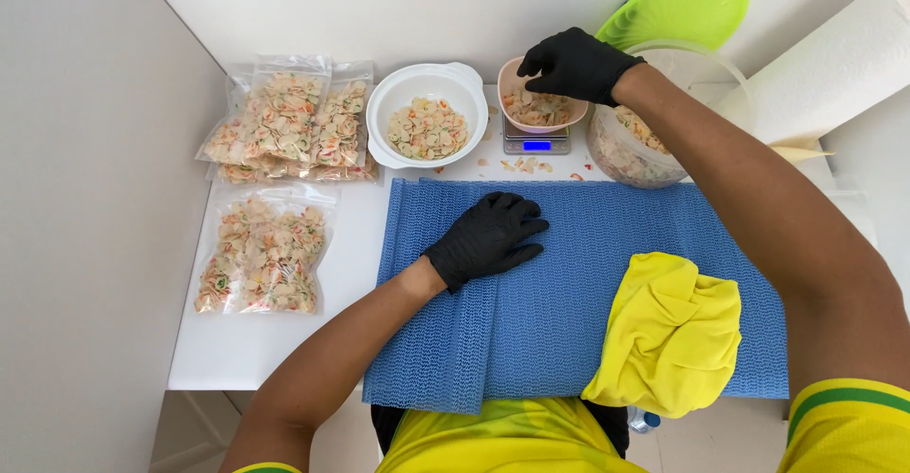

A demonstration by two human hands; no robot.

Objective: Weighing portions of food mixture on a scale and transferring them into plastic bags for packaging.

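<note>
A blue ribbed mat (569, 283) covers the bench's near edge, the left hand (488, 238) lying flat and empty on it. At the far edge, the right hand (572, 63) dips curled fingers (536, 68) into the pink bowl (517, 73) on the small scale (536, 141); whether they pinch anything I cannot tell. The thin shell-shaped chips (540, 108) inside look light, dry and brittle, best pinched gently by their edges.

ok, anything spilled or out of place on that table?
Yes: a few loose chips lie scattered on the white table, in front of the small scale and at the blue mat edge, outside the pink bowl. A crumpled yellow cloth sits on the mat.
</note>
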